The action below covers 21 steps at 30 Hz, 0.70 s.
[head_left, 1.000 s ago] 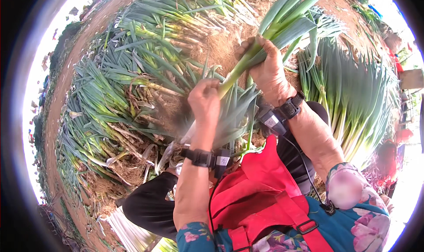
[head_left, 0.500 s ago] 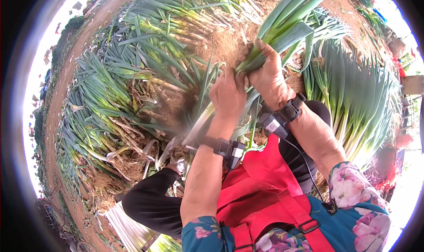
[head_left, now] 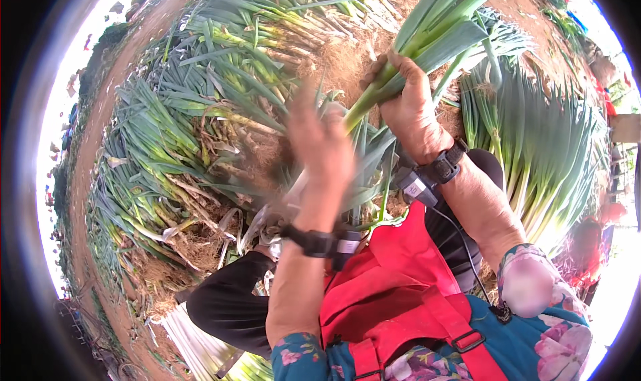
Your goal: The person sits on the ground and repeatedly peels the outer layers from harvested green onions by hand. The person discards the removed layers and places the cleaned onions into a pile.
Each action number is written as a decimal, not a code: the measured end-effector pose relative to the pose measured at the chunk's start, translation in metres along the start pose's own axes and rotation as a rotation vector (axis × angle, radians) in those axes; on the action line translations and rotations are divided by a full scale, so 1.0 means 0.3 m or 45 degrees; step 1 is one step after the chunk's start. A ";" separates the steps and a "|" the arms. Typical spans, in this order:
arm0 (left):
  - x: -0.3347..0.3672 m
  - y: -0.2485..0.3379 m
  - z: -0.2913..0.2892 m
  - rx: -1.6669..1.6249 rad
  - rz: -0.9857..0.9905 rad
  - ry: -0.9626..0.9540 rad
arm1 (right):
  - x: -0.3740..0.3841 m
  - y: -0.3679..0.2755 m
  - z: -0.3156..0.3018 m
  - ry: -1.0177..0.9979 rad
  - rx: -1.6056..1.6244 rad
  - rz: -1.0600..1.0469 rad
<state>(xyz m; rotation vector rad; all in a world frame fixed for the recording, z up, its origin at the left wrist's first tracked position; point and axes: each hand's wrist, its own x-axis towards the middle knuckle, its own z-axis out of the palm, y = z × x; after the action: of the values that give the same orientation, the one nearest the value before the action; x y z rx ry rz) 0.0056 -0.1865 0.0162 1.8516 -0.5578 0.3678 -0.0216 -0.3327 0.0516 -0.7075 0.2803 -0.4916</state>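
My right hand (head_left: 409,107) is closed round the stalk of a large green onion (head_left: 433,42), whose long green leaves rise past the upper edge. Its paler lower end slants down to the left. Beside that lower end is my left hand (head_left: 322,144), smeared by motion, so its fingers do not show clearly. Whether the left hand touches the stalk cannot be made out. More green leaves and a pale stalk lie beneath both hands, partly hidden by them.
Untrimmed green onions (head_left: 157,134) with dry roots (head_left: 340,64) are heaped at the left and far side. Neater green onions (head_left: 544,141) lie fanned out at the right. White stalks (head_left: 200,337) lie at the lower left, by my bent black-trousered leg (head_left: 230,304).
My left hand has come away from beside the right hand, moving left and slightly nearer. My right hand keeps its grip on the green onion, whose paler lower stalk now shows.
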 end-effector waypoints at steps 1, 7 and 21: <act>-0.012 0.065 0.060 -0.064 0.078 -0.064 | 0.004 0.015 -0.004 0.032 0.009 -0.013; -0.022 0.026 0.162 0.225 0.298 -0.151 | 0.049 -0.002 -0.060 0.109 0.169 0.237; -0.154 -0.223 -0.037 0.527 0.216 -0.226 | 0.023 -0.013 -0.034 0.428 0.153 0.123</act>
<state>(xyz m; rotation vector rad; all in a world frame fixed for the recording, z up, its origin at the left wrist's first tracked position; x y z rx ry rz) 0.0032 -0.1483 -0.0565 2.2564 -0.8102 0.4605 -0.0212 -0.3446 0.0462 -0.4895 0.5924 -0.5299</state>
